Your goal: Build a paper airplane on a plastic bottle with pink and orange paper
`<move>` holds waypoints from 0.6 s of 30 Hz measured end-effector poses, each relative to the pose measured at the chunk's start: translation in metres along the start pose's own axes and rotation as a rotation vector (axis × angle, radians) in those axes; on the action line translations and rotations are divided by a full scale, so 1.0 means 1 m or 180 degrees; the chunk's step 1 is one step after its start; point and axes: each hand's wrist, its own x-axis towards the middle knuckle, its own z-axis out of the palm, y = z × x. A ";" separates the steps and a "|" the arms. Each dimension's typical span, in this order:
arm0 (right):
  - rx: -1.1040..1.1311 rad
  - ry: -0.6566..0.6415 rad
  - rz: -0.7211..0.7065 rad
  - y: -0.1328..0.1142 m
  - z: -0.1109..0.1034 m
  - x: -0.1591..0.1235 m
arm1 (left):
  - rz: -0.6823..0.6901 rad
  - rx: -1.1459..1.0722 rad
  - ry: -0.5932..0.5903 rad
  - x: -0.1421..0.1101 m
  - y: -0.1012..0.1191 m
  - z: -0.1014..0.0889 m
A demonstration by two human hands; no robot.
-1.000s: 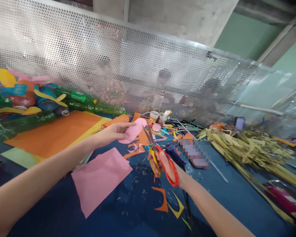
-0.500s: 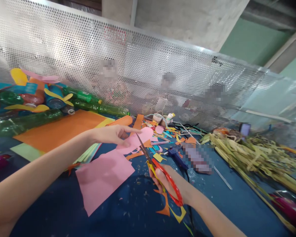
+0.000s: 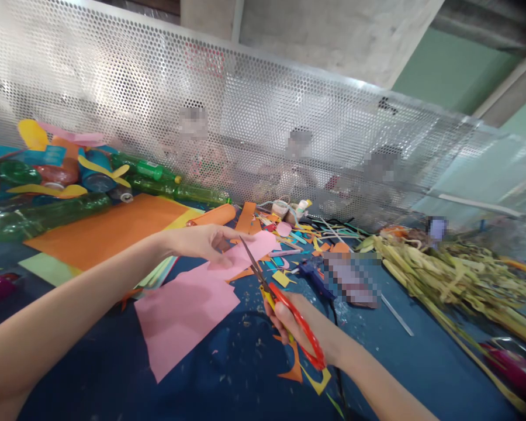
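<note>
My left hand (image 3: 201, 244) pinches a rounded piece of pink paper (image 3: 260, 244) between thumb and fingers, above the blue table. In my right hand (image 3: 291, 318) is a pair of scissors (image 3: 301, 323) with red and yellow handles. Their blades point up and left and lie across the edge of the pink piece. A larger pink sheet (image 3: 186, 324) with a cut upper edge lies just below my left hand. Orange and yellow offcuts (image 3: 294, 365) lie under my right hand.
Green plastic bottles (image 3: 48, 216) and an orange sheet (image 3: 109, 231) are at left. Paper scraps, a blue glue gun (image 3: 318, 279) with a cord, and a white stick (image 3: 397, 316) lie right of centre. Dried husks (image 3: 456, 275) cover the right. A perforated metal screen (image 3: 254, 117) stands behind.
The pink piece has tilted and shifted slightly down in my left hand. The scissor blades have come closer together along its edge. Otherwise both hands stay nearly in place.
</note>
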 end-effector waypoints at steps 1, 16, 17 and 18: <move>-0.0017 0.0002 -0.0021 0.000 0.000 0.000 | -0.0009 -0.0007 -0.0004 0.000 0.000 0.000; -0.0060 -0.0012 -0.0119 0.001 0.001 0.000 | -0.0034 -0.0066 -0.0005 -0.002 0.007 0.002; -0.0053 -0.0006 -0.0116 0.001 0.001 0.000 | -0.0044 -0.0062 -0.0012 -0.002 0.007 0.002; -0.0049 -0.0002 -0.0115 0.001 0.000 0.000 | -0.0064 -0.0057 -0.0020 -0.002 0.007 0.002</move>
